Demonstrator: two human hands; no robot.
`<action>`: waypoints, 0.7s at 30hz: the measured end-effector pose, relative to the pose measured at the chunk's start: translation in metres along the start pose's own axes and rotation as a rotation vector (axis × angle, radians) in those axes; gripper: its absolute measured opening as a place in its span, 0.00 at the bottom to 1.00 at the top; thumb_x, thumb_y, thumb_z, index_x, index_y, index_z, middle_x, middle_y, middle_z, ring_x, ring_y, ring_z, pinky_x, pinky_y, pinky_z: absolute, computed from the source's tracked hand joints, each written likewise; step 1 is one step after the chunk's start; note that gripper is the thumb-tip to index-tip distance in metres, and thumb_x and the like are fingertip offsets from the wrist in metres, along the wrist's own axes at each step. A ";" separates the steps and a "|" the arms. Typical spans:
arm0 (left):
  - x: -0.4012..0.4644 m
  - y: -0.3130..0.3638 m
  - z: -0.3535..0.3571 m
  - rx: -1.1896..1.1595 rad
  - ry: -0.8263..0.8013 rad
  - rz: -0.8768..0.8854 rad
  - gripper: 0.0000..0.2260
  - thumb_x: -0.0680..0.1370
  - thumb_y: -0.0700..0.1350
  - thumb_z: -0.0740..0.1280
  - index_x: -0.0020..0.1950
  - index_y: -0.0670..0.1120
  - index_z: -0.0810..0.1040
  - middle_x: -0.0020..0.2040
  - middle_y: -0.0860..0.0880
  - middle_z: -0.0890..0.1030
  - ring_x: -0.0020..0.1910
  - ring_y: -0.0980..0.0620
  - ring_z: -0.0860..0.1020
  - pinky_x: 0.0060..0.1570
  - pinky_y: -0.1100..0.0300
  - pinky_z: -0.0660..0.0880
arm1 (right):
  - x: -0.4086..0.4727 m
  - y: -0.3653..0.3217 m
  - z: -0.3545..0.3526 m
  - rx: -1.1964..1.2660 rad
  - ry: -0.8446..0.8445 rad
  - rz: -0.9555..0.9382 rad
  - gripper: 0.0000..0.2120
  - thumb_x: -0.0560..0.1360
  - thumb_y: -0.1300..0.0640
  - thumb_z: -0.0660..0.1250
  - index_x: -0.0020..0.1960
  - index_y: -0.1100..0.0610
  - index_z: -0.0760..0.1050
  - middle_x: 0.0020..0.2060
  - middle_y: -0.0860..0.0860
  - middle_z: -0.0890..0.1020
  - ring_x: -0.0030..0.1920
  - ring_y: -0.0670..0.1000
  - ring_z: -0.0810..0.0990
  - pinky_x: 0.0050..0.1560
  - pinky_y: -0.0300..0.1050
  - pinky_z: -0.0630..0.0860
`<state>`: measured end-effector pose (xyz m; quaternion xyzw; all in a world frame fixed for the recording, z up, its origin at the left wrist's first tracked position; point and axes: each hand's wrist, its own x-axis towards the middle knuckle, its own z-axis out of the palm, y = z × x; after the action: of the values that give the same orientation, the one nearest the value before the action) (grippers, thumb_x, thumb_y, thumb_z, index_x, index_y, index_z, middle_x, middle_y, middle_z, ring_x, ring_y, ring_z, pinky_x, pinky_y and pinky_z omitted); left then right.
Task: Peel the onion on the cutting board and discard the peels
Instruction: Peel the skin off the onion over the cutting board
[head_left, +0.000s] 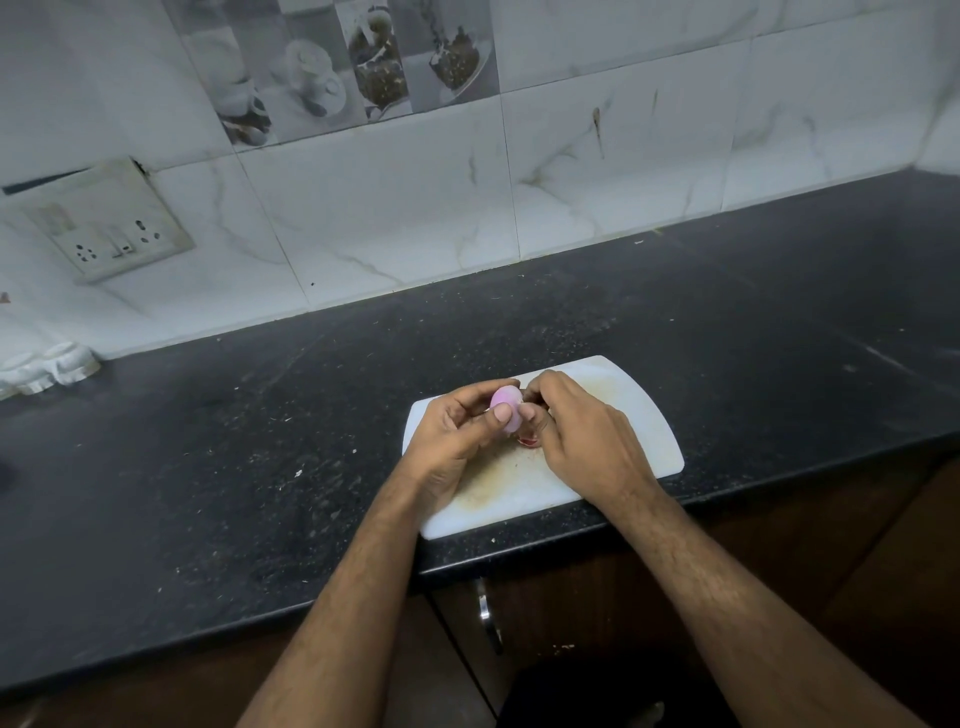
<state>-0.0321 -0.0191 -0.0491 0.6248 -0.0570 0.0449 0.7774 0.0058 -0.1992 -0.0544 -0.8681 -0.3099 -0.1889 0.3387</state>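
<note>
A small pale-purple onion (506, 408) is held just above the white cutting board (639, 415). My left hand (457, 436) grips it from the left, thumb across its front. From the right, my right hand (582, 431) closes its fingertips on the onion's side. A reddish scrap of peel (529, 441) shows under my right fingers, near the board. The onion's far side is hidden by my fingers.
The board lies on a dark speckled counter (260, 467), close to its front edge. A tiled wall with a switch and socket plate (111, 234) rises behind. White objects (47, 366) sit at the far left. Below the counter is a cabinet handle (488, 618).
</note>
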 end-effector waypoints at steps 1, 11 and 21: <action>0.000 0.000 0.000 0.002 -0.009 0.006 0.17 0.79 0.38 0.71 0.68 0.36 0.79 0.62 0.33 0.83 0.57 0.42 0.84 0.58 0.52 0.81 | 0.000 0.000 0.000 0.001 -0.014 -0.008 0.10 0.85 0.45 0.55 0.53 0.51 0.68 0.47 0.43 0.77 0.38 0.51 0.78 0.37 0.54 0.78; 0.000 0.000 0.001 0.054 -0.049 0.031 0.19 0.79 0.38 0.70 0.69 0.35 0.78 0.62 0.31 0.82 0.58 0.38 0.83 0.62 0.47 0.80 | -0.001 -0.003 -0.004 0.040 -0.024 -0.026 0.07 0.85 0.47 0.55 0.56 0.50 0.67 0.48 0.41 0.76 0.39 0.49 0.78 0.37 0.53 0.78; 0.001 -0.003 0.000 0.044 -0.085 0.026 0.18 0.80 0.35 0.68 0.70 0.34 0.77 0.62 0.27 0.80 0.57 0.34 0.82 0.62 0.45 0.81 | -0.001 -0.004 -0.005 -0.065 -0.061 -0.023 0.02 0.85 0.55 0.56 0.53 0.51 0.67 0.45 0.44 0.76 0.44 0.49 0.75 0.35 0.50 0.74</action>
<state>-0.0305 -0.0201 -0.0514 0.6421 -0.0969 0.0297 0.7599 0.0022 -0.2006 -0.0497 -0.8804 -0.3236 -0.1761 0.2986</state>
